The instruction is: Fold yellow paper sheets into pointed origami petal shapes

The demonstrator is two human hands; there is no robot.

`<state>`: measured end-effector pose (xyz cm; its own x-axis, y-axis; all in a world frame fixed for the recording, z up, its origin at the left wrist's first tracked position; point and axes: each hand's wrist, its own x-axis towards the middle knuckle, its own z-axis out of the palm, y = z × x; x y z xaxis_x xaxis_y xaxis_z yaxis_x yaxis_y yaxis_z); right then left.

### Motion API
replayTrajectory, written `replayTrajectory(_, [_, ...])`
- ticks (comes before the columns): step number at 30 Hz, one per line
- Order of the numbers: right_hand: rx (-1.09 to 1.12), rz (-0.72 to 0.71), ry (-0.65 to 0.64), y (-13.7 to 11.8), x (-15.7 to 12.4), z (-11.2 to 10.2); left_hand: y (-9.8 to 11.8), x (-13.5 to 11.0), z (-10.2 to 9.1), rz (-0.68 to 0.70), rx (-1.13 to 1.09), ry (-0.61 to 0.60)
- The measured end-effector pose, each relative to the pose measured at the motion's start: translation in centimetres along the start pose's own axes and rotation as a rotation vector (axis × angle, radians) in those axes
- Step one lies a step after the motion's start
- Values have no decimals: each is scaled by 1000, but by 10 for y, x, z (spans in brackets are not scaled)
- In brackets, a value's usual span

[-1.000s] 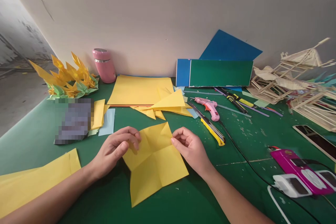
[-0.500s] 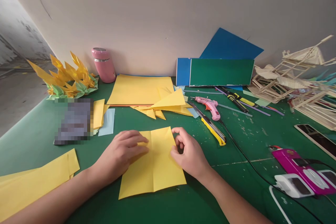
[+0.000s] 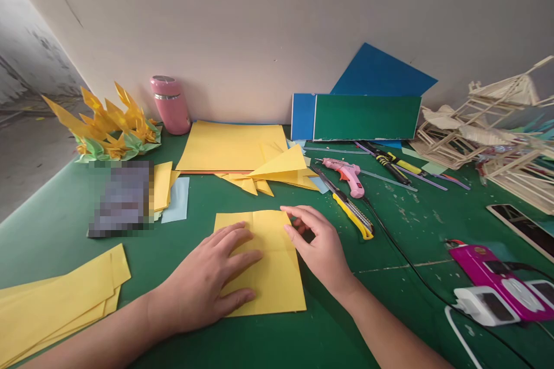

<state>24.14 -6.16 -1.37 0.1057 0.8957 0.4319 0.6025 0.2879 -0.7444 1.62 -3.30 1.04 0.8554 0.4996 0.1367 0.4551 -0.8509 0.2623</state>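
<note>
A creased sheet of yellow paper [image 3: 272,282] lies on the green table in front of me, with a lengthwise crease and a fainter one across. My left hand [image 3: 216,271] rests on its left half, palm down and fingers spread, hiding its left edge. At the sheet's upper right corner is my right hand [image 3: 322,245]. Its thumb and index finger take hold of that corner, while the other fingers curl beneath. To the left lies a stack of yellow paper strips [image 3: 64,305], partly behind my left forearm.
Behind lie large yellow sheets [image 3: 225,147] and folded yellow pieces [image 3: 281,168]. A yellow utility knife [image 3: 352,216] and pink glue gun [image 3: 346,174] with a cable lie right. Farther out are a magenta power strip [image 3: 497,282], phone [image 3: 523,230], pink flask [image 3: 171,106] and paper flowers [image 3: 115,127].
My left hand has moved right and toward me, flattening out with fingers spread on the sheet. The sheet lies flatter and has turned slightly. My right hand has shifted slightly at the corner.
</note>
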Motion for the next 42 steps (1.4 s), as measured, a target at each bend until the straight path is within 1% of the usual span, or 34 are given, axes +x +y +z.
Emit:
replayTrajectory(3, [-41, -173, 7, -3, -1, 0, -1, -2, 4, -21, 3, 25])
replayTrajectory(6, [-83, -317, -40, -7, -4, 2, -2, -4, 9, -50, 1, 86])
replayTrajectory(9, [-134, -422, -91, -9, -7, 4, -3, -5, 12, -62, 3, 122])
replayTrajectory(11, [-164, -453, -126, -9, -9, 5, -3, -4, 11, -67, 13, 116])
replayTrajectory(16, [-208, -463, -221, -11, -10, 5, -2, -1, 8, -81, -1, 68])
replayTrajectory(20, [-208, -468, -271, -12, -9, 5, -3, -3, 10, -91, -33, 92])
replayTrajectory(23, [-196, -463, -298, -14, -8, 4, -4, -3, 12, -67, -30, 106])
replayTrajectory(31, [-158, -444, -321, -17, -7, 4, -4, -2, 13, -36, 2, 126])
replayTrajectory(37, [-152, -460, -327, -17, -7, 5, -5, -2, 14, -19, 23, 144])
replayTrajectory(42, [-165, -471, -334, -16, -6, 3, -4, -1, 12, -16, 42, 114])
